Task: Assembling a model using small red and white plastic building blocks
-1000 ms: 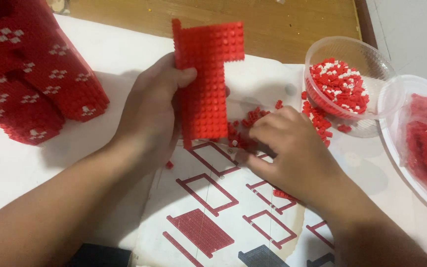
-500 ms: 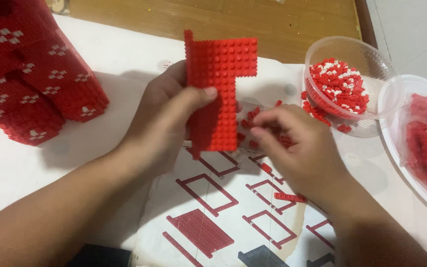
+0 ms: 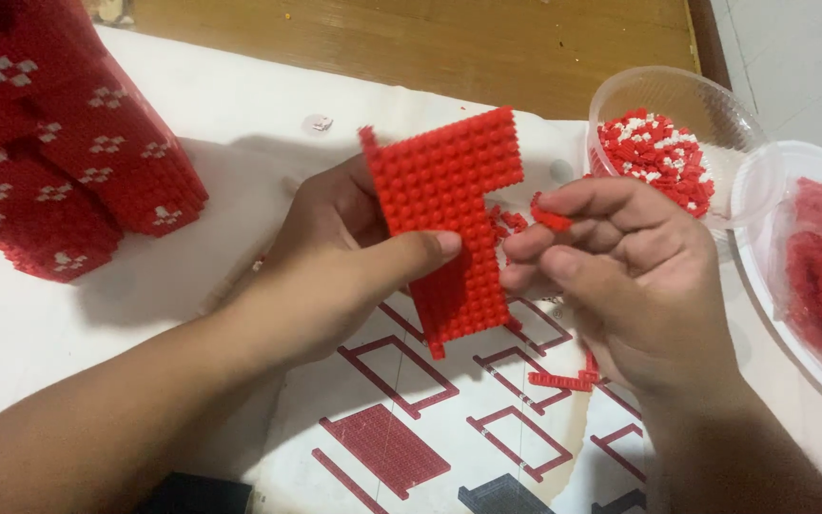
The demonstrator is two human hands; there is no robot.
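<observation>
My left hand (image 3: 340, 252) grips a flat red studded brick panel (image 3: 449, 209), shaped like an upside-down L, held up above the table with the thumb across its face. My right hand (image 3: 620, 276) is just to the right of the panel and pinches a small red brick (image 3: 551, 219) between thumb and fingers, close to the panel's right edge. Under both hands lies a printed instruction sheet (image 3: 411, 428) with red outline drawings. A short red brick strip (image 3: 559, 381) rests on the sheet below my right hand.
A large red brick structure with white flower marks (image 3: 59, 162) stands at the left. A clear plastic bowl (image 3: 715, 105) of loose red and white bricks sits at the right, beside a clear dish (image 3: 763, 276) holding more red pieces. Wooden floor shows beyond the table's far edge.
The panel has moved right and tilted flatter toward me. My right hand rose from the loose bricks on the sheet and now holds a small brick beside the panel.
</observation>
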